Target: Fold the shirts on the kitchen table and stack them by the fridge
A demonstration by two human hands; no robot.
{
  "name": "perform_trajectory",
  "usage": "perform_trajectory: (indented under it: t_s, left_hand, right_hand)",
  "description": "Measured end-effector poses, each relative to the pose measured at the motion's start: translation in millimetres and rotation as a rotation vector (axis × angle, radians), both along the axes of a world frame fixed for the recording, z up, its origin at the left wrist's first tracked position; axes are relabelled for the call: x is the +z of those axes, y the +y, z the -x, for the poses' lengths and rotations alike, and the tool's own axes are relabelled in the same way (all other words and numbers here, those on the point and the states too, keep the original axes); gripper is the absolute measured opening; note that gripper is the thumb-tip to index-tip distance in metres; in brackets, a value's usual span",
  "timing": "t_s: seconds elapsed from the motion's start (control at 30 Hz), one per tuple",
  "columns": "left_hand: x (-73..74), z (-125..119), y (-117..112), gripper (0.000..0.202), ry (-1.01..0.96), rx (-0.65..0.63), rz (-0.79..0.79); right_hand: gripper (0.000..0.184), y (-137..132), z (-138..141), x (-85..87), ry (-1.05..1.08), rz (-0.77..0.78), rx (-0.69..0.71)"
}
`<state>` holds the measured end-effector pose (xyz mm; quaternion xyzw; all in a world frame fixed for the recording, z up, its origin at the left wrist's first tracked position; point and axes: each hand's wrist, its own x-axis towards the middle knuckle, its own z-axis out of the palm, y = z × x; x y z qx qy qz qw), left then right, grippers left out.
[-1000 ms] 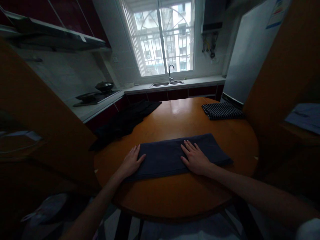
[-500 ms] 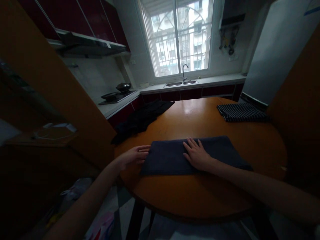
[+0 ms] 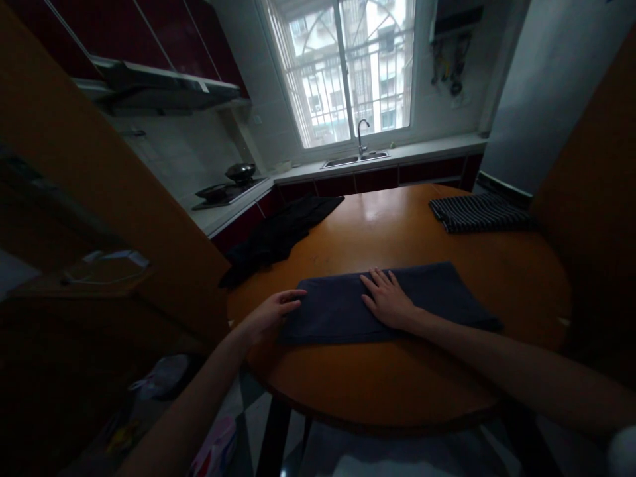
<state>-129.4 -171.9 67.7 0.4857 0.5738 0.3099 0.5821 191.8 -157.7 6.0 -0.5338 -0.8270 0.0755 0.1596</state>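
Note:
A dark grey folded cloth (image 3: 437,298) lies lengthways on the round orange table (image 3: 397,377). My right hand (image 3: 387,299) rests flat on the middle of the cloth with its fingers stretched out. My left hand (image 3: 271,313) sits at the cloth's left end, fingers curled onto its edge; whether they pinch the fabric is hard to tell in the dim light.
A black garment (image 3: 278,233) hangs over the table's far left edge. A striped folded cloth (image 3: 474,212) lies at the far right. Beyond stand a counter with a sink (image 3: 355,159), a hob with a pan (image 3: 238,173) and a window. A wooden panel (image 3: 99,192) rises at the left.
My left hand slid off the cloth's surface to its left end and now curls at the edge. My right hand stayed flat on the middle. The camera shifted left.

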Motion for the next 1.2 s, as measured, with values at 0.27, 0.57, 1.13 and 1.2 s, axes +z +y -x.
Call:
perform_trajectory:
  t_s: [0.27,0.57,1.13,1.2]
  left_hand:
    - [-7.0,-12,-12,0.071,-0.027,0.093,0.047]
    - [31.3,-20,6,0.068,0.232,-0.025,-0.291]
    - [-1.7,-240,31,0.102,-0.07,-0.462,-0.255]
    - [-2.9,-236,32,0.098,-0.052,-0.491,-0.293]
  right_hand:
    - [0.069,-1,3,-6.3,-0.001,0.005,-0.059]
    - [0.071,4,1,-3.3,0.051,0.079,-0.051]
    - [0.016,-14,-57,44.1,1.3,0.619,-0.223]
    - [0.018,-15,-61,41.8,1.332,0.657,-0.229]
